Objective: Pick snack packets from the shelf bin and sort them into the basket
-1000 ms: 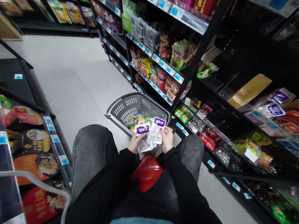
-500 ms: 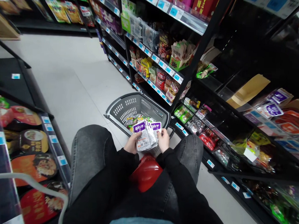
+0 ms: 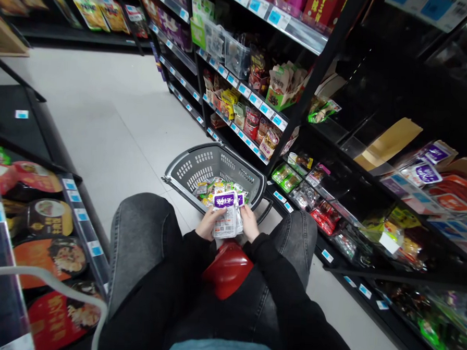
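Note:
I sit low in a shop aisle with my knees apart. My left hand (image 3: 208,223) and my right hand (image 3: 250,221) both grip a squared-up stack of clear snack packets with purple labels (image 3: 226,216), one hand on each side. The stack is held just in front of a grey plastic shopping basket (image 3: 197,165) on the floor, which holds several small green and yellow packets (image 3: 214,187). A red stool (image 3: 228,269) shows between my legs.
Black shelves full of snack packets (image 3: 256,118) line the right side, with more purple-labelled packets (image 3: 427,172) on a shelf at the right. Bowl noodle tubs (image 3: 47,215) fill the low shelf at the left. Pale floor tiles (image 3: 114,122) run ahead.
The packets were fanned out between my hands; now they are pressed together into one stack, and my hands have come closer to each other.

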`<state>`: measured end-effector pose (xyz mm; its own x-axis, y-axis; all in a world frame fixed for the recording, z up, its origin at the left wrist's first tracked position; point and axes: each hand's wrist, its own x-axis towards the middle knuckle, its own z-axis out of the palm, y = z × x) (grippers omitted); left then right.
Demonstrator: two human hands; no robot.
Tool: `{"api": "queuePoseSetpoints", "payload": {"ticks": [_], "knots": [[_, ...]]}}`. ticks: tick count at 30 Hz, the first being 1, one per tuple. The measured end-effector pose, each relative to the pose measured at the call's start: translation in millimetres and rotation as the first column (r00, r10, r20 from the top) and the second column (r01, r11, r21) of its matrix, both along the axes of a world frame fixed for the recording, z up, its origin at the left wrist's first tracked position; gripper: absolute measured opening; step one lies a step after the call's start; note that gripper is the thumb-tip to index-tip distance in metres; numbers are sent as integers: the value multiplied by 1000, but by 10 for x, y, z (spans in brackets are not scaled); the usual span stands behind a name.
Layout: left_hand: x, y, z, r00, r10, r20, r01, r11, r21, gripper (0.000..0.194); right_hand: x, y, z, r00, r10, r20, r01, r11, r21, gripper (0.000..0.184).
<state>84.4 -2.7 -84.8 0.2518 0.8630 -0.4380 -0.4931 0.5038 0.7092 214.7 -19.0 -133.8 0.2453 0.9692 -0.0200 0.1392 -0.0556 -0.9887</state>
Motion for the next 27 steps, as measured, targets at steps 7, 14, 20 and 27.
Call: {"api": "queuePoseSetpoints", "payload": {"ticks": [7,14,20,27], "knots": [[14,5,-63,997,-14,-71,16,999,31,49,43,-15,139,959,-147,242,147,989,18,24],[55,11,-79,991,56,-121,-45,995,91,56,17,-78,393,952,-23,305,-45,976,212,33],[71,21,-149,993,77,-84,-71,995,72,56,11,-39,317,952,-43,304,-12,984,178,24],[48,35,-149,999,27,-44,-19,987,156,50,20,-22,224,993,-120,-20,122,989,88,27]]}}
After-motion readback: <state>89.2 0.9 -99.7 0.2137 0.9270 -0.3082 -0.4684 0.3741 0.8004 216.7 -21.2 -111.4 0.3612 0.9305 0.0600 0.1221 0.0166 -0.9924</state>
